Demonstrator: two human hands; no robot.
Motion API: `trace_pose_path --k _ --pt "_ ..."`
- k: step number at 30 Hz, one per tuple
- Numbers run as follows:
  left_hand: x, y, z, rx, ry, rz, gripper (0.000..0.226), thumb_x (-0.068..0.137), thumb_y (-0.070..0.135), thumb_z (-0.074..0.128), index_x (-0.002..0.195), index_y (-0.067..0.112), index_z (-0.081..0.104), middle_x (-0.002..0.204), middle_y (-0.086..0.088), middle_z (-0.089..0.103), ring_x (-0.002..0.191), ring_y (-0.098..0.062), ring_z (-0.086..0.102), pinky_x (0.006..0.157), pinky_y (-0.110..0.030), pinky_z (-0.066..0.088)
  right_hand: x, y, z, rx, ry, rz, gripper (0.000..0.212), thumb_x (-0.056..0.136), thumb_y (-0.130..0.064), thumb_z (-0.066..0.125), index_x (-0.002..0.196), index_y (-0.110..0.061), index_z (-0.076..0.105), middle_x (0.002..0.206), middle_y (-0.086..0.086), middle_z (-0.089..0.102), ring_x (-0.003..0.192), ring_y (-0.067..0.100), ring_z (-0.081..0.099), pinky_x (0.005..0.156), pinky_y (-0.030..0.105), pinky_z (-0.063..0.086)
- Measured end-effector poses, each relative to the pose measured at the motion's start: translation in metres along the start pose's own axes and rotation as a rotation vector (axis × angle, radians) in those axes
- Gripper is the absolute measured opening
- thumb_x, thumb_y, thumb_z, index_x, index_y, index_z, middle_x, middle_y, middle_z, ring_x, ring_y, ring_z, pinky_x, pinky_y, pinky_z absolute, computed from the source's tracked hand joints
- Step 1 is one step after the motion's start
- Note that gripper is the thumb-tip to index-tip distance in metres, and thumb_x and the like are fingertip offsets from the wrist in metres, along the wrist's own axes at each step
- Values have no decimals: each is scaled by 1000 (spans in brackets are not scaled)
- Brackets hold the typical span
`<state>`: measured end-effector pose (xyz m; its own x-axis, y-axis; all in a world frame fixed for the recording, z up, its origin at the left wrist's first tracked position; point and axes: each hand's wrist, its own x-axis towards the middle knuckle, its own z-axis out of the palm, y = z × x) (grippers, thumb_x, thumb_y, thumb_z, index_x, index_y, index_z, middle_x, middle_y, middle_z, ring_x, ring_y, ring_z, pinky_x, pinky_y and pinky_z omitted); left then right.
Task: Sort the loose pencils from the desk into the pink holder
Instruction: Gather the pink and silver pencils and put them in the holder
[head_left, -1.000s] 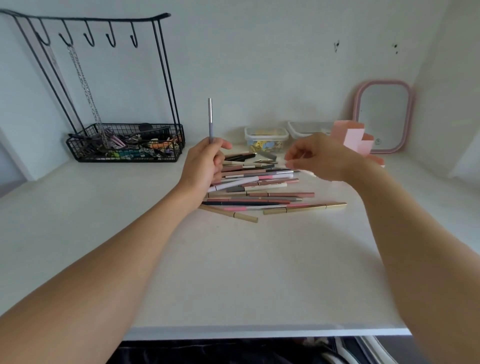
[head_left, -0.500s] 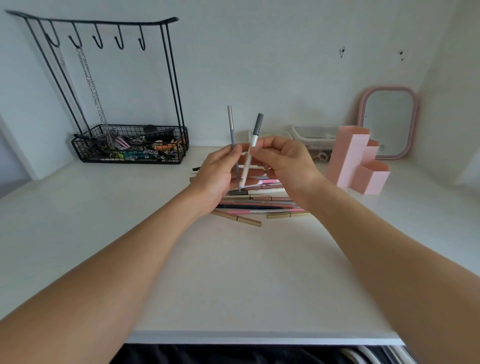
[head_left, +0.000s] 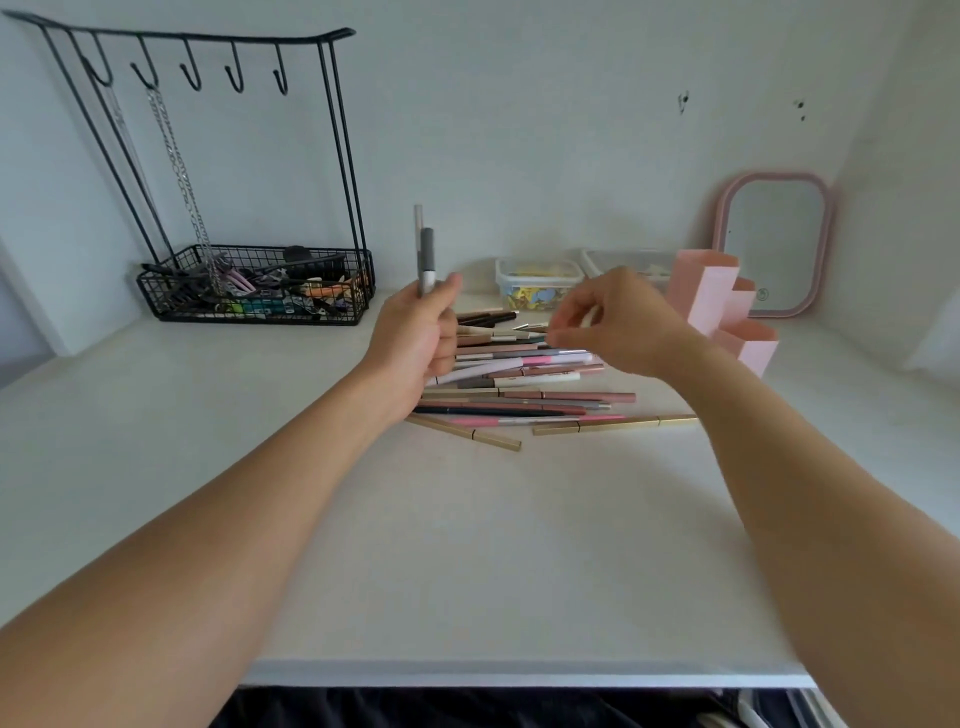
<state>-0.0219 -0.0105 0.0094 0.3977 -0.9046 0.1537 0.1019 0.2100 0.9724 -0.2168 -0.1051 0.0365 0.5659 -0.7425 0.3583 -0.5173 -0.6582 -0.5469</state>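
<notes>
Above the near-left edge of the pile, the left hand curls its fingers and thumb round two pencils, a slim silver one and a thicker grey-capped one, both held upright with their tops well above the fist. That forearm runs in from the lower left, wrist bent slightly back. Across from it, the right hand hovers over the far side of the loose pencils, palm down, fingers loosely bent with thumb and forefinger drawn near each other; its fingertips are blurred, and nothing shows between them. Its forearm comes in from the lower right.

Most of the pencils lie roughly side by side on the white desk, pinks, browns, whites and a few gold ones at the near edge. Just right of the pile, partly behind the right wrist, stands the pink holder, stepped in height. Behind it a pink-framed mirror leans on the wall. Two clear plastic boxes sit at the back, and far left stands a black wire rack with hooks, chains and a cluttered basket.
</notes>
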Motion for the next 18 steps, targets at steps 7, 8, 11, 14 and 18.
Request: trace_pose_path --k 7,8,11,14,18 --pt "4 -4 -2 -49 17 -64 44 107 39 41 68 21 32 52 4 26 41 -11 19 37 -21 18 -1 10 9 -287 -255 -70 8 80 -21 81 88 -20 78 87 -9 69 68 -3 53 56 7 35" --pt "4 -5 -2 -32 10 -66 44 107 39 41 68 21 31 53 4 27 42 -11 19 38 -21 18 0 10 11 -292 -263 -67 9 80 -22 81 89 -20 78 88 -8 68 69 -3 52 58 10 34" --pt "4 -4 -1 -9 -5 -63 44 107 40 41 68 22 33 54 3 28 44 -12 19 38 -22 17 0 12 13 -299 -272 -69 9 81 -22 80 89 -20 77 87 -8 66 69 -1 51 60 16 36" --pt "4 -5 -1 -23 10 -70 42 107 40 41 70 21 36 54 4 27 44 -12 20 40 -22 17 1 13 14 -335 -294 -77 5 85 -22 75 90 -20 74 86 -9 60 69 0 49 60 16 35" --pt "3 -4 -2 -87 49 -71 38 104 40 49 72 19 43 49 7 28 41 -10 21 39 -23 16 0 14 4 -331 -287 -68 3 92 -19 67 94 -22 68 84 -13 57 75 3 51 62 11 35"
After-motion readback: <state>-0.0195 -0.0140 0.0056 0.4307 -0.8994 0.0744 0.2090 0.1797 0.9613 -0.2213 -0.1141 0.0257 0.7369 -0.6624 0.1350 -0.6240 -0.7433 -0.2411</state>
